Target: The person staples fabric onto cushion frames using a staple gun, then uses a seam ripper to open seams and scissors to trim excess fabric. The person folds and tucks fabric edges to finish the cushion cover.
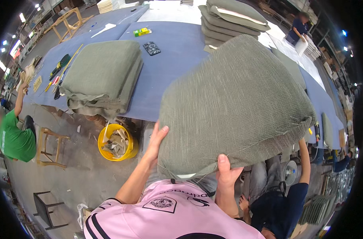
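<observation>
Single head view, looking steeply down, close over blue worktable.

Bright, even overhead light; small ceiling lamps glare at both rims. Soft shadows. Heavy fisheye bending, black corners. Slight motion blur on the grey cushion.

The cushion is covered in a coarse, matt grey-green woven cloth with a visible grainy weave; loose threads fray along its lower seam. The folded covers and the stack are of the same rough matt fabric. The worktop is laid with a smooth, matt blue-grey cloth or felt. The bucket is glossy yellow plastic, filled with cloth scraps. The stool is bare, unfinished wood. The floor is dull, rough grey concrete. The shirt is smooth pink knit, faintly shiny.
</observation>
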